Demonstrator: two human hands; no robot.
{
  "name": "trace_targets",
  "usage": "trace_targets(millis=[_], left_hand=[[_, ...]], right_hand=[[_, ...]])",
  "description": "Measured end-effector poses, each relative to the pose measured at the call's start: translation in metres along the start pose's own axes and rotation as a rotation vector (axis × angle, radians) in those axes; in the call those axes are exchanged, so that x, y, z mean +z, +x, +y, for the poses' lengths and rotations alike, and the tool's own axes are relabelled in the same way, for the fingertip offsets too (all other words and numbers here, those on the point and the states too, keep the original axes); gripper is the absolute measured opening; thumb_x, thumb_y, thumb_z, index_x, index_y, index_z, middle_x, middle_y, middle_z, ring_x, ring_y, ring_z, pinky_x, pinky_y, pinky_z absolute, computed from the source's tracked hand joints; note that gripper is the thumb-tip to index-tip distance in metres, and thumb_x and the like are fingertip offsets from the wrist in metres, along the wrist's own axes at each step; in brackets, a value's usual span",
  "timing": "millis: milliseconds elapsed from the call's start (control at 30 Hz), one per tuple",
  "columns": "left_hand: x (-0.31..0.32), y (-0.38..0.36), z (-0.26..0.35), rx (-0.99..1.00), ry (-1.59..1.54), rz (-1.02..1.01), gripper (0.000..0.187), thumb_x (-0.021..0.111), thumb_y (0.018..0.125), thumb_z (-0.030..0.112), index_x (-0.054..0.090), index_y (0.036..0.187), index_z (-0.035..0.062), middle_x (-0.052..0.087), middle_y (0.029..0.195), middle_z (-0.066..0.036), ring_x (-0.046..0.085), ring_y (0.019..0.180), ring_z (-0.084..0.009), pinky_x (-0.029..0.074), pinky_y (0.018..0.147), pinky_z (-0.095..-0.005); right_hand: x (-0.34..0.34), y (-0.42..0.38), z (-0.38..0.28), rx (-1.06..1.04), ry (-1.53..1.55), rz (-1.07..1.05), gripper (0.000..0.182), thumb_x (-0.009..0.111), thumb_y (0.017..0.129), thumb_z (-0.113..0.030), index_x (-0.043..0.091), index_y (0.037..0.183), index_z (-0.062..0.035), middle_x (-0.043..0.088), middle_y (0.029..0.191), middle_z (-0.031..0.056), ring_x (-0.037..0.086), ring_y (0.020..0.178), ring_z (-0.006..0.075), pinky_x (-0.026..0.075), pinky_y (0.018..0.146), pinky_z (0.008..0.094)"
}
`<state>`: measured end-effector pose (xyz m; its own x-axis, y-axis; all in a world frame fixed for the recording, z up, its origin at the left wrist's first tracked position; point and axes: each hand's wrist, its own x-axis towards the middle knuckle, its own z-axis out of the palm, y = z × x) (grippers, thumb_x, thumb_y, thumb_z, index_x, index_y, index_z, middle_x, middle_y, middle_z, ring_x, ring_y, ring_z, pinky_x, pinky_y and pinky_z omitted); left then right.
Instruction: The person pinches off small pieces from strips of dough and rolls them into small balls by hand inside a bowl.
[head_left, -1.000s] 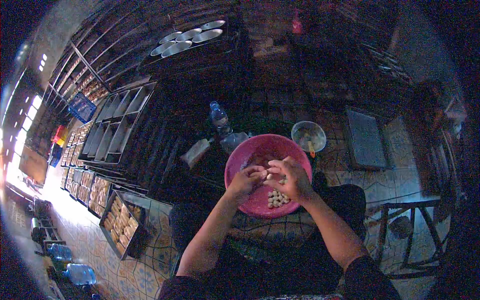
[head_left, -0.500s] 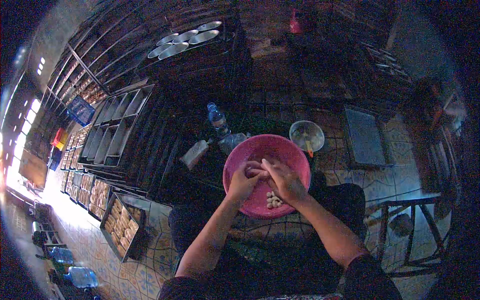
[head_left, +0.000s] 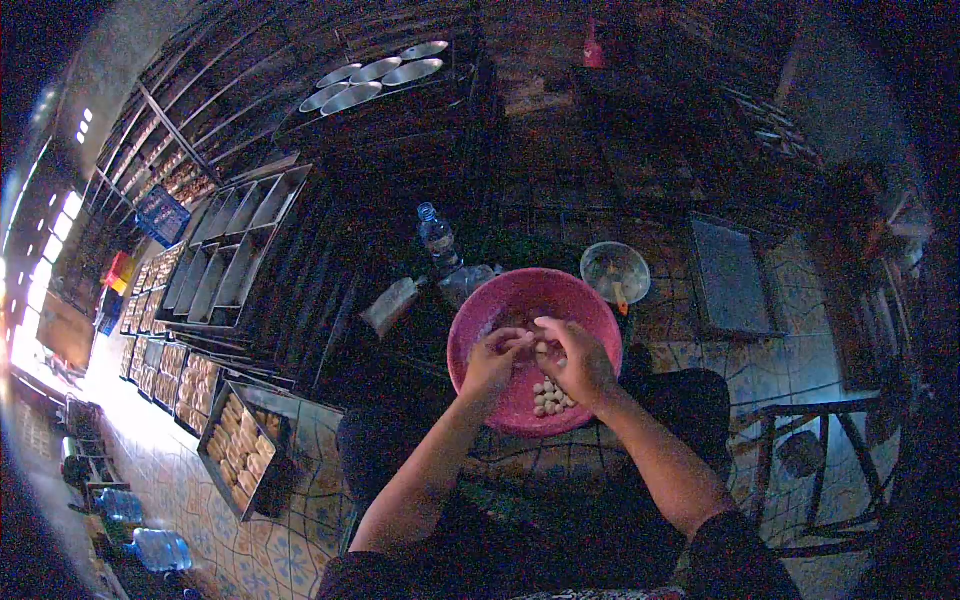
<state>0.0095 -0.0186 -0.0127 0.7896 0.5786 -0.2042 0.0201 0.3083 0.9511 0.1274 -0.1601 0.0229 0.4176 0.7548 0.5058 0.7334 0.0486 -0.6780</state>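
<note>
A pink plastic basin (head_left: 590, 300) sits between the person's knees. Small pale balls that look like dough (head_left: 551, 397) lie clustered on its near floor. My left hand (head_left: 492, 362) is over the basin's left part, thumb and fingers pinched together; whatever is between them is too small to name. Facing it, my right hand (head_left: 582, 368) has its fingers curled inward, and a pale lump (head_left: 543, 348) shows at its palm side, partly hidden by the fingers. The fingertips of both hands are close to each other but apart.
A metal bowl (head_left: 632, 265) with an orange-handled utensil stands behind the basin. Left of it are a plastic bottle (head_left: 437, 238) and a plastic bag (head_left: 392, 305). Trays of bread rolls (head_left: 240, 450) line the left floor. A metal tray (head_left: 735, 275) and a stool frame (head_left: 825, 406) are right.
My hands, which were pressed together over the basin, have drawn slightly apart. More pale balls show on the basin's floor below my right hand.
</note>
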Motion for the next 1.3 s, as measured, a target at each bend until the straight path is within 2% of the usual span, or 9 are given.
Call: trace_targets(millis=[100,200,400,467,700,1000,1100,1167,1300], left_hand=[[0.014,-0.012,0.013,-0.051,0.031,-0.002,0.024,0.075,0.092,0.013,0.066,0.112,0.0021,0.069,0.102,-0.004,0.064,0.087,-0.0106,0.053,0.081,-0.0256],[0.019,-0.018,0.02,0.089,0.236,0.019,0.027,0.076,0.092,0.013,0.064,0.113,0.0017,0.069,0.101,-0.004,0.064,0.09,-0.012,0.054,0.083,-0.0264],[0.007,-0.006,0.009,0.009,-0.103,0.1,0.028,0.075,0.092,0.011,0.061,0.114,0.0004,0.069,0.101,-0.005,0.065,0.096,-0.0149,0.055,0.083,-0.0288],[0.007,0.0,0.004,0.014,-0.113,0.191,0.011,0.068,0.096,0.012,0.065,0.105,0.0062,0.07,0.108,-0.007,0.067,0.094,-0.018,0.057,0.08,-0.0307],[0.003,-0.001,-0.005,-0.097,-0.164,0.009,0.021,0.068,0.098,0.017,0.071,0.111,0.0008,0.071,0.105,-0.004,0.064,0.097,-0.0128,0.051,0.088,-0.0277],[0.0,-0.004,-0.001,-0.028,0.269,0.003,0.026,0.069,0.098,0.024,0.072,0.108,0.0008,0.072,0.104,-0.005,0.061,0.099,-0.0115,0.047,0.089,-0.0276],[0.009,-0.015,0.016,0.027,0.343,-0.154,0.027,0.065,0.1,0.024,0.072,0.108,0.0001,0.072,0.106,-0.007,0.062,0.099,-0.0119,0.048,0.088,-0.0282],[0.01,-0.013,0.015,0.12,0.646,-0.166,0.027,0.066,0.099,0.026,0.071,0.113,0.0037,0.072,0.105,-0.005,0.066,0.098,-0.0169,0.053,0.086,-0.0335],[-0.002,-0.003,-0.007,-0.153,0.15,-0.132,0.025,0.063,0.099,0.02,0.072,0.109,-0.0013,0.073,0.109,-0.007,0.065,0.101,-0.0135,0.051,0.086,-0.0291]], right_hand=[[0.001,-0.005,0.009,-0.085,-0.103,-0.016,0.055,0.08,0.081,-0.012,0.057,0.131,-0.0059,0.07,0.113,0.0137,0.068,0.105,0.0304,0.053,0.093,0.0417],[-0.001,-0.003,0.004,0.088,0.069,-0.064,0.056,0.079,0.083,-0.011,0.056,0.133,-0.0058,0.07,0.114,0.0145,0.068,0.105,0.0305,0.053,0.094,0.0414],[-0.002,0.0,-0.005,0.139,0.19,-0.075,0.059,0.078,0.084,-0.012,0.052,0.137,-0.0047,0.07,0.115,0.0147,0.068,0.107,0.0303,0.052,0.096,0.041],[-0.002,0.001,-0.005,0.074,0.107,0.005,0.054,0.079,0.085,-0.008,0.053,0.133,-0.0075,0.071,0.111,0.0119,0.071,0.104,0.0236,0.058,0.086,0.0355],[-0.001,0.0,-0.002,-0.088,-0.059,0.087,0.043,0.078,0.085,-0.008,0.06,0.123,-0.0078,0.072,0.11,0.0109,0.071,0.105,0.0252,0.058,0.084,0.0354],[-0.014,0.007,-0.006,-0.063,-0.024,-0.036,0.039,0.079,0.082,-0.006,0.061,0.116,-0.0056,0.071,0.105,0.0099,0.071,0.095,0.0274,0.057,0.082,0.038],[-0.014,0.004,0.005,-0.074,-0.064,-0.098,0.043,0.081,0.079,-0.005,0.061,0.117,-0.005,0.07,0.108,0.0111,0.07,0.096,0.0279,0.057,0.083,0.0388],[-0.011,0.003,0.01,-0.097,-0.054,-0.14,0.046,0.081,0.078,-0.005,0.06,0.119,-0.0051,0.069,0.111,0.0125,0.07,0.098,0.0281,0.057,0.084,0.039],[-0.013,0.003,0.004,-0.038,-0.034,-0.169,0.048,0.081,0.079,-0.005,0.06,0.122,-0.0054,0.069,0.113,0.0136,0.07,0.103,0.0287,0.057,0.086,0.0388]])
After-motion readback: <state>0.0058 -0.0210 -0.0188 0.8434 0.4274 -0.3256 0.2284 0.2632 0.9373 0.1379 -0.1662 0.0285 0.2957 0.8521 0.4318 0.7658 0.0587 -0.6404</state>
